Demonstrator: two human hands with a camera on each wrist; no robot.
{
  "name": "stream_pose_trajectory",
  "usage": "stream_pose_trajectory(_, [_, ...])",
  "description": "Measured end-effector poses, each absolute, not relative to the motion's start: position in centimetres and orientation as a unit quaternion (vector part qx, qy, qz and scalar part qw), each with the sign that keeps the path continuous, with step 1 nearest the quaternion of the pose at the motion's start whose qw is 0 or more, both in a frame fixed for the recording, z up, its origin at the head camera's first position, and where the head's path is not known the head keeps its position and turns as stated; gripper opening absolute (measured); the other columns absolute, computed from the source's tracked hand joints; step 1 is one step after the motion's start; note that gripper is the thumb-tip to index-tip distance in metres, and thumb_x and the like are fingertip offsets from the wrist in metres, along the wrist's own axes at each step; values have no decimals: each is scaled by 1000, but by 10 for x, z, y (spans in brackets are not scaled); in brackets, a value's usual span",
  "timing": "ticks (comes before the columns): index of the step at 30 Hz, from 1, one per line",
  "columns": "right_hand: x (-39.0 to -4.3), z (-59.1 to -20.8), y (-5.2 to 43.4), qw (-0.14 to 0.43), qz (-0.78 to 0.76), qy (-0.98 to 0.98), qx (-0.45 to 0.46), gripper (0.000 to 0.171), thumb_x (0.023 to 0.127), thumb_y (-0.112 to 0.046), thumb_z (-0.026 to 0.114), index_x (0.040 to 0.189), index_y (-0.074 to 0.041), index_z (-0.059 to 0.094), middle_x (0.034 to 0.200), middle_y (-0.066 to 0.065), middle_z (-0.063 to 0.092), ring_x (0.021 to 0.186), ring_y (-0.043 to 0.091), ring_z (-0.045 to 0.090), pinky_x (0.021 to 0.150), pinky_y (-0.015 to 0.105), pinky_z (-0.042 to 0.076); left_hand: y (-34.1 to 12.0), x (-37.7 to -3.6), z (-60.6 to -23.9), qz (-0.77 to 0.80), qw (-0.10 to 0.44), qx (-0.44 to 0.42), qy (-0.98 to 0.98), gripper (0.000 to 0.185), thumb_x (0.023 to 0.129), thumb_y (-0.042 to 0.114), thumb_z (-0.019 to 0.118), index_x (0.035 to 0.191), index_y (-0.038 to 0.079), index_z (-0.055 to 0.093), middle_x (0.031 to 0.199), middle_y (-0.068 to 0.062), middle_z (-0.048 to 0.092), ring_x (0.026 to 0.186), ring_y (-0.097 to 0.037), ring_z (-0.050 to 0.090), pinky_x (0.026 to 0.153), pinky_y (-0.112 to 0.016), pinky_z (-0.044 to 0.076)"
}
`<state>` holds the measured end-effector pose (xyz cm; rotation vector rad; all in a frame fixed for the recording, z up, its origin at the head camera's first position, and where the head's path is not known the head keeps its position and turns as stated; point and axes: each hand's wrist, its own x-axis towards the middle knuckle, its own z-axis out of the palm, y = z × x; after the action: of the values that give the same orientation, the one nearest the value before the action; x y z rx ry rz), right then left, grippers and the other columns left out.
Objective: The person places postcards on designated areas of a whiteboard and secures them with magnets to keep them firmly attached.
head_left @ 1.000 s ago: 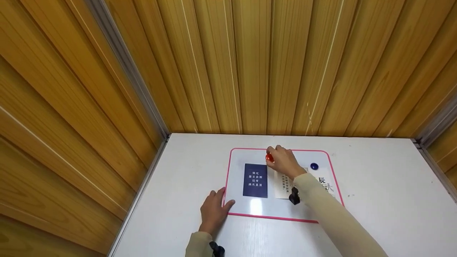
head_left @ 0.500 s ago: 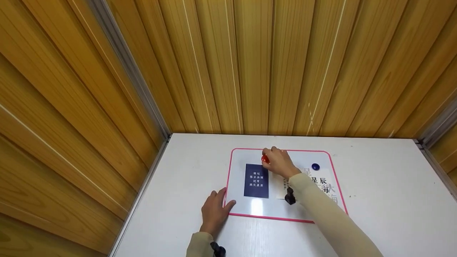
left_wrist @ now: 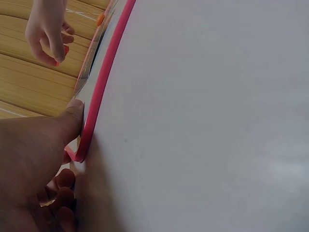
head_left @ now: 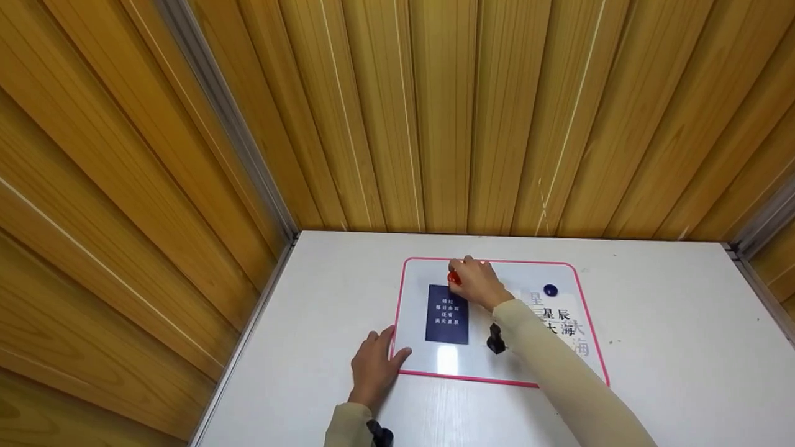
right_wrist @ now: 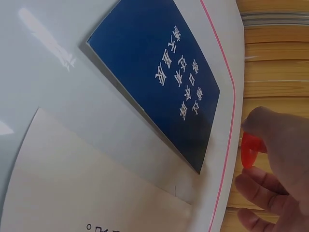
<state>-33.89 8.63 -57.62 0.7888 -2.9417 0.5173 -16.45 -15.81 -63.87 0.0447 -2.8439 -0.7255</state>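
Note:
A white magnetic board (head_left: 490, 366) with a pink frame lies on the white table. My left hand (head_left: 374, 366) grips its near left corner, thumb on the face and fingers at the edge. Between thumb and forefinger, my right hand (head_left: 478, 282) pinches a red round magnet (right_wrist: 249, 151), close over the top of a dark blue card (head_left: 446, 329) with white characters. A cream card (right_wrist: 72, 179) beside it is mostly hidden by that hand in the head view. At the board's right, a dark blue round magnet (head_left: 550, 290) sits at the top of a white printed card (head_left: 559, 313).
Behind the table (head_left: 310, 298) stands a wood-grain panel wall (head_left: 435, 124), with another panel wall (head_left: 112, 217) along the left side. In the left wrist view, a small orange thing (left_wrist: 100, 19) shows on the board's far part.
My right hand has moved left with the red magnet, from over the cream card to the top of the dark blue card. More of the right-hand card shows now. My left hand stays put.

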Motion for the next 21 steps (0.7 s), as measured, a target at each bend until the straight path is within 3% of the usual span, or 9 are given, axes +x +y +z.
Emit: stream_pose_trajectory(21, [-350, -591, 71, -22, 156, -952, 262, 28, 97, -28, 71, 118, -9, 67, 102, 13, 64, 92, 29, 59, 88, 51, 48, -159, -165, -638, -249, 100, 10, -963, 61, 89, 42, 79, 140, 12, 63, 92, -1, 56, 75, -14, 46, 72, -37, 48])
